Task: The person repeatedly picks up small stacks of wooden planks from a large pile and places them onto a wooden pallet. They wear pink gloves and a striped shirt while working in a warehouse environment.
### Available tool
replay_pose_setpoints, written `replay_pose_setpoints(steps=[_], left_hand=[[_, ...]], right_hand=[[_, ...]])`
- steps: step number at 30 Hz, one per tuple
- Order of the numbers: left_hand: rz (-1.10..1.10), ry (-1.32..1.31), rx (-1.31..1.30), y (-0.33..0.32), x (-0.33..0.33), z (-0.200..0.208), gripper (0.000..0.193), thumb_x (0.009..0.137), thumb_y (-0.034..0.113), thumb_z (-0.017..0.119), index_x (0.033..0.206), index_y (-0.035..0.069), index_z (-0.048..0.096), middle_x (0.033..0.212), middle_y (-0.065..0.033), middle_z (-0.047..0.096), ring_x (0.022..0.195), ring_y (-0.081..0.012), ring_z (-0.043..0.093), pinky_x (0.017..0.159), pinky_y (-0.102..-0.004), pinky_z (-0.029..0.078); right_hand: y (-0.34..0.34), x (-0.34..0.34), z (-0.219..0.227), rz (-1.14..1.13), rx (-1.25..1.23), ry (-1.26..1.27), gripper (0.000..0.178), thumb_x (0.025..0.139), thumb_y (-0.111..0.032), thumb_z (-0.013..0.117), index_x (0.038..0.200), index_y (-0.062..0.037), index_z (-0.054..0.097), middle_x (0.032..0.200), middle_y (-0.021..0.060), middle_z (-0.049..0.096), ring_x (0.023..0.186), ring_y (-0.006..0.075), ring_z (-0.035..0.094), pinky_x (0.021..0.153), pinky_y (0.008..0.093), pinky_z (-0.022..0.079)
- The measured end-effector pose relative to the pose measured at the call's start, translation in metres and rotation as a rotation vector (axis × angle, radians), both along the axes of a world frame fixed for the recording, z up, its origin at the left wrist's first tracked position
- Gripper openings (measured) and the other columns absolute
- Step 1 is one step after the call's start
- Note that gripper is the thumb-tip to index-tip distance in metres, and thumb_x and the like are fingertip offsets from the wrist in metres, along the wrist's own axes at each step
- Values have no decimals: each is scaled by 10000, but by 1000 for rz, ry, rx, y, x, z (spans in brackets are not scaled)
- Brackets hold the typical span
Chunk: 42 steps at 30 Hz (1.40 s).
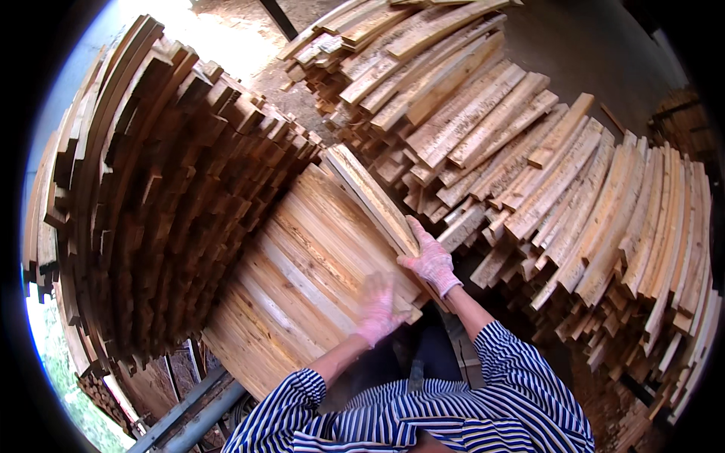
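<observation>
Right hand (430, 258): fingers closed round the near end of a wooden board (371, 198), thumb on the side facing the row of boards (276, 275), the rest along the other side. Grip is on that end only; the far end points away from the body.

Left hand (377, 311): motion-blurred. It's over the near right part of the row, palm side down. Can't tell how far the fingers are spread, whether they touch the wood, or if they hold anything.

Both hands wear thin gloves, pinkish-white, blotchy, ending at the wrist.

The held board sits along the right edge of the row, roughly parallel to its strips. Long, straight, square-ended, pale upper side with rough brown flecks. A lengthwise line runs down it; can't tell if that's one piece or two.

Row itself: narrow strips laid flat side by side, mixed honey, tan and whitish, visible grain, fairly smooth faces.

Left of the row: tall stack (162, 204), stepped board ends, mostly in shadow. Right of the row: long pile (555, 215), rough-sawn sticks, dark specks on the faces, ends uneven. Below the row, to its left: metal bars (200, 415), blue-grey. Striped sleeve (525, 370) on the right arm, navy and white, near side of the row.
</observation>
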State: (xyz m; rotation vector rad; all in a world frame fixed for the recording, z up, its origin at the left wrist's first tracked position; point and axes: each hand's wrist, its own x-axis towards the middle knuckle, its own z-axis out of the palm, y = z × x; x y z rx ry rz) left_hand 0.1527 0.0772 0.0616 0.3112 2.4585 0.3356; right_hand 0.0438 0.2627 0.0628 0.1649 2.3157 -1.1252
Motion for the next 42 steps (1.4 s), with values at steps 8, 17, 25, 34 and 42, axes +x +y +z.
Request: replay_pose_setpoints(steps=[8, 17, 25, 34, 42], left_hand=[[24, -84, -154, -76, -18, -32, 1282, 725, 674, 792, 1628, 34, 144, 1631, -379, 107, 1510, -602, 30, 1214, -683, 34], [24, -76, -114, -79, -19, -37, 1225, 754, 699, 748, 1635, 52, 195, 1637, -341, 142, 1510, -582, 57, 1208, -683, 43], [35, -57, -79, -84, -13, -47, 1239, 743, 694, 762, 1632, 56, 180, 1635, -356, 135, 1516, -585, 45, 1206, -695, 35], [52, -70, -86, -85, -14, -45, 1239, 745, 660, 784, 1635, 63, 162, 1632, -383, 129, 1517, -597, 32, 1207, -695, 36], [73, -73, -84, -90, -10, -47, 1251, 741, 661, 786, 1634, 53, 155, 1631, -398, 95, 1507, -615, -2, 1202, -697, 8]], right_hand=[[-32, -83, -66, 244, 241, 25, 862, 924, -630, 558, 1647, -286, 239, 1515, 255, 488, 1215, 361, 645, 983, 440, 536], [-28, -88, -98, 20, -257, 42, 958, 888, -391, 723, 1638, -74, 218, 1655, 211, 319, 1519, 328, 343, 1252, 373, 282], [-46, -119, -77, 152, 309, 68, 1001, 841, -425, 751, 1643, -202, 195, 1430, 175, 566, 1208, 318, 644, 946, 454, 571], [-24, -77, -107, 133, -76, 128, 936, 925, -562, 610, 1641, -109, 214, 1597, 238, 401, 1463, 355, 424, 1212, 382, 340], [-89, -129, -90, 236, 118, 64, 784, 927, -536, 605, 1505, -40, 419, 1440, 259, 558, 1339, 371, 550, 1117, 441, 442]])
